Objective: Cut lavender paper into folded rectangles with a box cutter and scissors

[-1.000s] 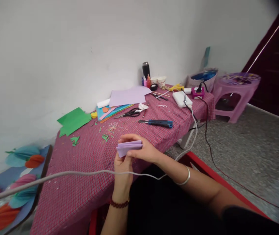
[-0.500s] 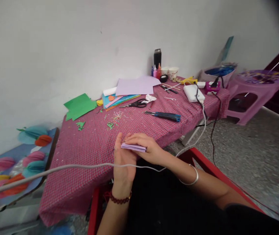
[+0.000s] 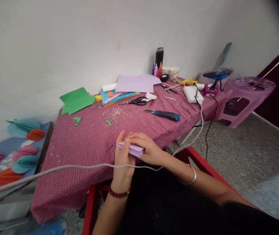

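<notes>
Lilac paper [image 3: 135,149] between left grip [image 3: 121,159], right grip [image 3: 152,149].

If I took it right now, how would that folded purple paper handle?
The folded purple paper is probably light, its layers being thin. It holds straight between the left hand and right hand, so likely fairly stiff as a stack. It may fan open, as separate edges show.

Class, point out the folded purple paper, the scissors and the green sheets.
Folded purple paper [image 3: 135,149]: head view, exposed folded layers.
Scissors [image 3: 132,102]: head view, base of black handles.
Green sheets [image 3: 77,100]: head view, middle of the top sheet.
</notes>
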{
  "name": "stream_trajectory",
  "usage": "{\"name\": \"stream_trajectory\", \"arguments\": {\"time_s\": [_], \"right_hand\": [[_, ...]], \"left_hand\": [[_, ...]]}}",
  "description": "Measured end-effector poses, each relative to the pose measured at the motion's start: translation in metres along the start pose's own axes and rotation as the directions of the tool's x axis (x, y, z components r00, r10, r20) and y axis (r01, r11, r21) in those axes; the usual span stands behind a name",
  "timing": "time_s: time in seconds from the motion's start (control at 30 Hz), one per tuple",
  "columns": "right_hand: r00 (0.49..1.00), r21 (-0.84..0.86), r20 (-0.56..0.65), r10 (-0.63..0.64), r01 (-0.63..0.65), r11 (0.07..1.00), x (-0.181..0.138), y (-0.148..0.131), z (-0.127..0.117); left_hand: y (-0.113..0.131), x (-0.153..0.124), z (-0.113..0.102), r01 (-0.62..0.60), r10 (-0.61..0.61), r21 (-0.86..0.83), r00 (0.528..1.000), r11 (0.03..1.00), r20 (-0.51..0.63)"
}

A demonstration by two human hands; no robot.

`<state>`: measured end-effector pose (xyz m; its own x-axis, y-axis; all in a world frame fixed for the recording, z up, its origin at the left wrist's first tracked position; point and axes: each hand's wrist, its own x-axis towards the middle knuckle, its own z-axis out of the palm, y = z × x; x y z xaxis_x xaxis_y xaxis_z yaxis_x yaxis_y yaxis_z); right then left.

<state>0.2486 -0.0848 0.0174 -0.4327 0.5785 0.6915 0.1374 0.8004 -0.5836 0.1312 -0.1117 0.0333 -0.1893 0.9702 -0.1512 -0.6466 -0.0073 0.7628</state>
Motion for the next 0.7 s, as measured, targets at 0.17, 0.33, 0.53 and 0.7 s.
{"name": "stream_trajectory", "arguments": {"time_s": [0.17, 0.33, 0.53, 0.7], "right_hand": [[0.999, -0.040, 0.025, 0.033, -0.032, 0.999, -0.006, -0.002, 0.007], [0.999, -0.060, 0.034, 0.019, -0.017, 0.998, -0.009, -0.003, 0.011], [1.000, -0.035, 0.010, 0.008, -0.008, 0.999, -0.013, -0.007, 0.011], [0.998, -0.026, -0.055, 0.017, -0.018, 0.999, -0.012, -0.014, 0.013]], "left_hand": [[0.001, -0.005, -0.001, -0.015, 0.015, 0.058, 1.000, 0.998, 0.003], [0.001, -0.007, 0.000, -0.033, 0.033, 0.072, 0.999, 0.997, -0.006], [0.003, -0.011, -0.006, -0.051, 0.047, 0.100, 0.998, 0.994, 0.040], [0.009, -0.013, -0.006, -0.170, 0.170, 0.108, 0.985, 0.980, 0.007]]}}
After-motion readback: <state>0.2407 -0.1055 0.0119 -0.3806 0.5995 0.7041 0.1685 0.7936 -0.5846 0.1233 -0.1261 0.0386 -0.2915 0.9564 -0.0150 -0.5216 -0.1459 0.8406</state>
